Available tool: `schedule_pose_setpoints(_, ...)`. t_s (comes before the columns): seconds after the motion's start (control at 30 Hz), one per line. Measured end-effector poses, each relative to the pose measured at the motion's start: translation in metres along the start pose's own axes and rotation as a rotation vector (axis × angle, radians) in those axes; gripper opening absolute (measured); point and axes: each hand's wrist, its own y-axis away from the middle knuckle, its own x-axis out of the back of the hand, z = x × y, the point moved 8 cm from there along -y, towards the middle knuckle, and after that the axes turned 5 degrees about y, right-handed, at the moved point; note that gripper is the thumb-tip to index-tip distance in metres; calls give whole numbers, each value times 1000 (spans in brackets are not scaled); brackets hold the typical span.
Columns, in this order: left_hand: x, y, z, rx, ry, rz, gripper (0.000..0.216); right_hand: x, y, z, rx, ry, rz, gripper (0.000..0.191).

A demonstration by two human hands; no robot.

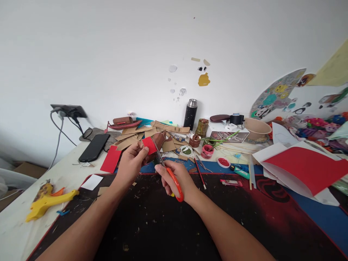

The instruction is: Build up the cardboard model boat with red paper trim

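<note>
My left hand (133,157) pinches a small piece of red corrugated paper (149,145) above the dark mat. In my right hand (178,179) is a pair of scissors (175,183) with orange handles, my fingers closed round the grips. The blades point up and left and lie at the right edge of the red piece; whether they are cutting into it I cannot tell. Behind the red piece is a brown object (159,139), partly hidden by it. A flat red sheet (111,159) lies left of my left hand.
A yellow glue gun (49,201) and a black phone (94,148) lie at the left. Cardboard scraps (130,140), a black flask (191,115) and an open red paint jar (207,151) stand beyond my hands. A paintbrush (200,172) and large red paper (307,166) are at the right.
</note>
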Motion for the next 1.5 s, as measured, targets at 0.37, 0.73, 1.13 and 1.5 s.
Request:
schedule_pose_setpoints(0.37,-1,0,-1,12,23,-1,38,0,1,-1,8,-1,8,57)
schedule_pose_setpoints(0.73,-1,1,-5,52,54,19,37,1,1,0,4,1,6,56)
schedule_pose_setpoints(1.13,4,1,-10,106,85,63,36,0,3,-6,3,36,12,59)
schedule_pose_setpoints(1.5,0,2,-10,85,65,33,33,-1,3,-6,3,30,8,59)
